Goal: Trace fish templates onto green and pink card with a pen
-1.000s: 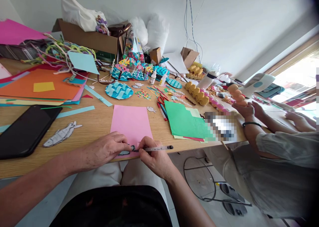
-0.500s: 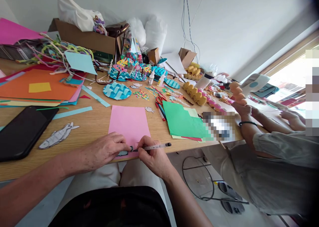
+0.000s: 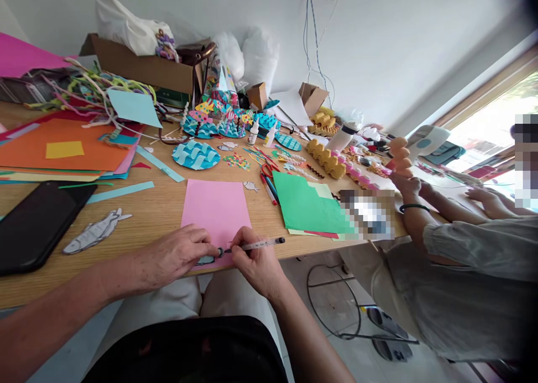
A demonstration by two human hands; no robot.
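Observation:
A pink sheet of paper (image 3: 216, 204) lies at the table's front edge. My left hand (image 3: 179, 254) rests on its lower left part, palm down, with the index finger stretched out. That fingertip presses a small dark-edged cutout with a pale blue body (image 3: 205, 260), partly hidden under my fingers. In a writing grip, my right hand (image 3: 258, 260) holds a clear-barrelled pen (image 3: 267, 242), its black end pointing right. The pen's tip is at the right end of the cutout, close to my left index finger. Some small dark marks show on the paper just above the tip.
Left are a black phone (image 3: 44, 226), a paper fish (image 3: 98, 232) and orange sheets (image 3: 25, 145). Green paper (image 3: 309, 206) and markers (image 3: 269, 188) lie right. Behind are a woven blue oval (image 3: 196, 155) and glue bottles (image 3: 253, 132). A co-worker's hand (image 3: 406, 184) holds an orange scalloped piece (image 3: 401, 156).
The whole view has shifted slightly. My right hand and the pen have moved only a little, and my left hand stays pressed on the cutout.

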